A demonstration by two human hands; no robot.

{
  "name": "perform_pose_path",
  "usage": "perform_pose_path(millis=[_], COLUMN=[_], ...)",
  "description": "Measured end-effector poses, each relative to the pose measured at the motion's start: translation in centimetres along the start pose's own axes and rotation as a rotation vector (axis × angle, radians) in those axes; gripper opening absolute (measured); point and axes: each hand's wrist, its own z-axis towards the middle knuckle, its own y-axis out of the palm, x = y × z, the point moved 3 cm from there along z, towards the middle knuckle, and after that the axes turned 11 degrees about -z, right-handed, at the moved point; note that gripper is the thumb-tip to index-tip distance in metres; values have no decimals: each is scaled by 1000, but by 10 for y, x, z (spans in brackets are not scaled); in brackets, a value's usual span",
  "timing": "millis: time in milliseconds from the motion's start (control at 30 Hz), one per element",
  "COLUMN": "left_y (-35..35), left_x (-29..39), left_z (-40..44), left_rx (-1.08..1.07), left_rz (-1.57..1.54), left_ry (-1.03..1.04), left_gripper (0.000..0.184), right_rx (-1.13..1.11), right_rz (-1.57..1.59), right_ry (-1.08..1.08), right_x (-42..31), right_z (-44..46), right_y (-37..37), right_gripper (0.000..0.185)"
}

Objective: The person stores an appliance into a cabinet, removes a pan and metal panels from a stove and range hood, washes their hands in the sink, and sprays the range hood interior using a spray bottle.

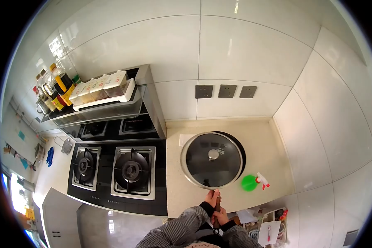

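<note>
A large wok (242, 155) stands on the beige counter, covered by a dark glass lid (211, 165) with a metal rim and a round knob in the middle. Its brown handle (217, 206) points toward my body. Near the rim, my left hand (212, 198) is closed round this handle. My right hand (221, 217) grips it lower down, close to my body. To the right of the wok, a green spray bottle (249, 183) with a white and red nozzle rests on the counter. Whatever is inside the wok is hard to make out through the lid.
Left of the counter is a black gas stove (105, 194) with two burners. Seasoning boxes (99, 89) and several bottles (62, 80) stand on the shelf above it. Three grey sockets (227, 91) are on the wall. Below right, a cart (273, 231) holds papers and small items.
</note>
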Motion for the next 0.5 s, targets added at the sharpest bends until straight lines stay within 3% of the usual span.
perform_pose_path(millis=[233, 300, 400, 500], left_y=[22, 18, -8, -59], left_x=[-8, 6, 31, 51], left_z=[45, 52, 45, 18], left_rx=[-123, -189, -172, -103], left_rz=[108, 416, 332, 175], left_ry=[-73, -86, -90, -103], left_gripper=[41, 52, 53, 38], right_rx=[40, 109, 142, 171], right_rz=[258, 350, 380, 366], right_ry=[-20, 3, -32, -58], right_x=[12, 5, -8, -8], right_z=[33, 41, 49, 65], right_y=[-37, -39, -44, -60], right_gripper=[9, 14, 18, 18])
